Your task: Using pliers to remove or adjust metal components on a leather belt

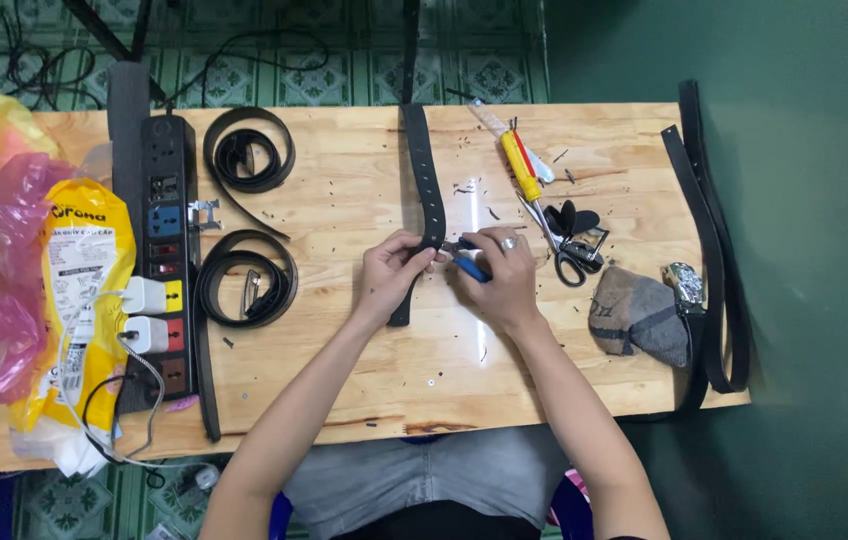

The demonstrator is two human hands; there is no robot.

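At table (364, 380) centre: left hand (391, 272) pinches black belt (426, 190), fingers curled; right hand (499, 272) at 3 o'clock grips blue-handled tool (472, 266), fingers wrapped; scissors (566, 245) beyond.

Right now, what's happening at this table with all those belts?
A person at a wooden table pinches a black belt strap with the left hand, while the right hand presses a blue-handled tool against it. Two coiled belts lie to the left, scissors to the right.

home workshop | wooden bench (364, 380), belts (249, 150), scissors (564, 255), tiled floor (324, 75)
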